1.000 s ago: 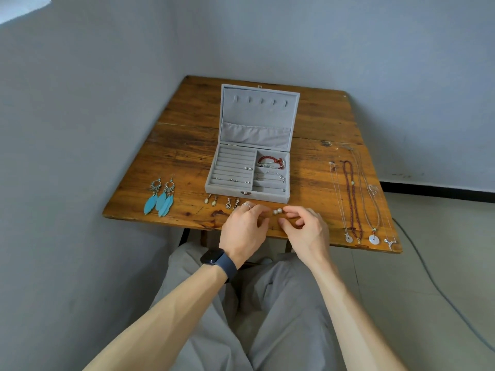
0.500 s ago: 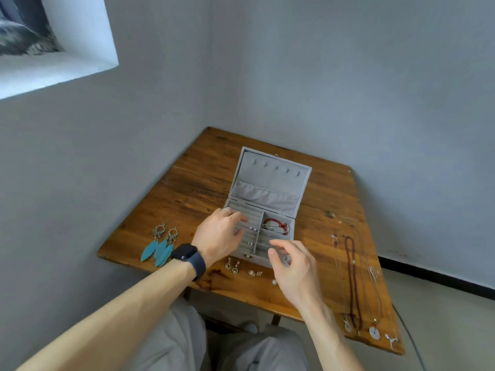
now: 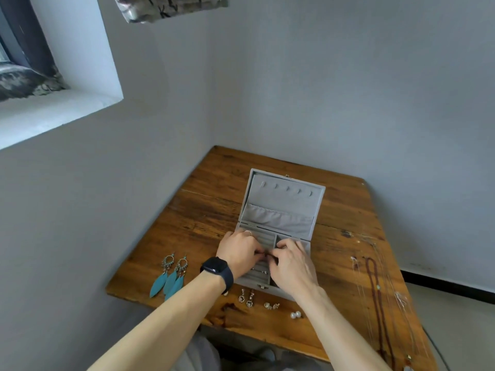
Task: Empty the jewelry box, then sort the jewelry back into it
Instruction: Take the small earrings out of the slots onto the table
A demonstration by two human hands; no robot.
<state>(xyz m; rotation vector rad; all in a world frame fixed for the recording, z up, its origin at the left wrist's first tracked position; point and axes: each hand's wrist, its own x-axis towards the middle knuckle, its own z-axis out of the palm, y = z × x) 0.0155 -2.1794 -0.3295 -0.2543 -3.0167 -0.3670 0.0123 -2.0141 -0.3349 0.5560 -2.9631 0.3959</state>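
The grey jewelry box (image 3: 281, 207) stands open in the middle of the wooden table (image 3: 211, 210), its lid upright. Both my hands are over its tray. My left hand (image 3: 239, 253), with a ring and a dark watch, lies over the ring rows. My right hand (image 3: 290, 265) covers the right compartments. Their curled fingertips meet and pinch a small dark red piece, seemingly the red bracelet (image 3: 266, 255). Most of it and the tray's contents are hidden under the hands.
Teal feather earrings (image 3: 168, 279) lie at the front left. Small drop earrings (image 3: 246, 298), studs (image 3: 271, 305) and pearl studs (image 3: 295, 314) sit in front of the box. Several necklaces (image 3: 375, 290) stretch along the right edge. Walls close off the left and back.
Both hands left the pearl studs at the table's front edge and moved up into the box tray, where their fingertips now meet. The camera has tilted upward.
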